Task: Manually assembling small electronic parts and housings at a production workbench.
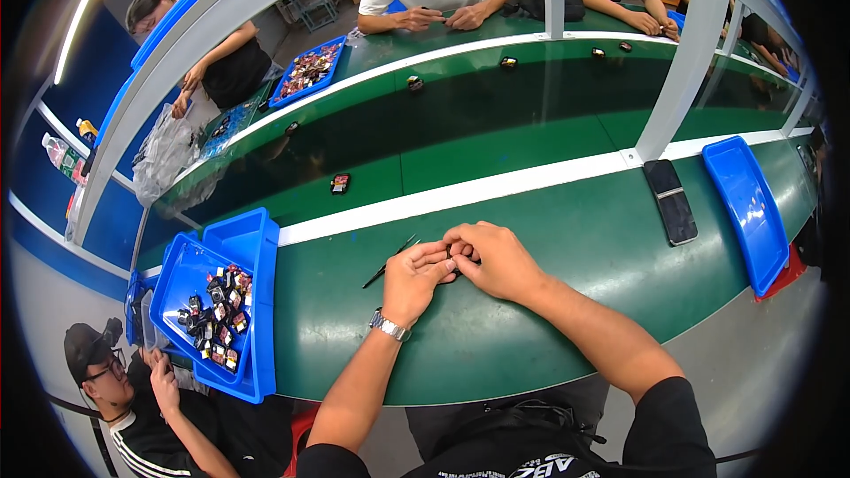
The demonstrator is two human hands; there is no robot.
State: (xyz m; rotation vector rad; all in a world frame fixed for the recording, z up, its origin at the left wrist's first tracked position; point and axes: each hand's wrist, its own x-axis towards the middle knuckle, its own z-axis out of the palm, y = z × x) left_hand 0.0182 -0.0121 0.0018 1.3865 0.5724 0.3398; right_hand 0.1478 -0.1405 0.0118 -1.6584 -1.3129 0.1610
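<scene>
Over the green bench my left hand and my right hand meet, fingertips pinched together. Between them is a small dark piece, mostly hidden by the fingers, so its kind does not show. A metal-banded watch is on my left wrist. Just beyond my left hand lies a thin black pen-like tool, partly covered by the hand. To the left, a blue tray holds several small black parts with yellow, red and white labels; it rests tilted in another blue tray.
A dark phone-like slab and a blue tray lie at the right. Beyond a white rail, small parts such as one sit on a green belt. A grey post rises there. Other people work across the belt and at left.
</scene>
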